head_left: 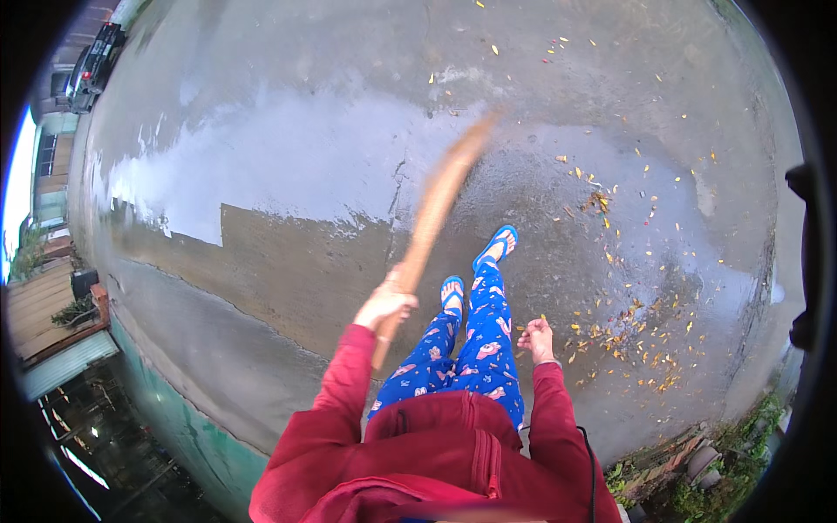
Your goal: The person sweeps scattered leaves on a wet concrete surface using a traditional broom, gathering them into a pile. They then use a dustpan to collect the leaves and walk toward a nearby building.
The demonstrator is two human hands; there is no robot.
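My left hand (pixel 386 302) is wrapped round a long, flat, tan-brown piece of wood (pixel 433 211), near its lower end. It slants up and away to the right in front of me. Its far end is smeared by motion, so its exact kind is unclear. To the right of my legs, my right hand (pixel 537 338) hangs with its fingers curled in. A small yellowish bit shows at its fingertips, but I cannot tell whether it is held or lies on the ground behind. Both arms are in dark red sleeves.
Wet concrete ground (pixel 305 288) with a shiny puddle (pixel 288 148) spreads ahead. Yellow fallen leaves (pixel 641 336) lie scattered on the right. A parked car (pixel 94 68) stands far left, a green low wall (pixel 179 405) near left, and plants (pixel 732 484) near right. My feet wear blue flip-flops (pixel 499 240).
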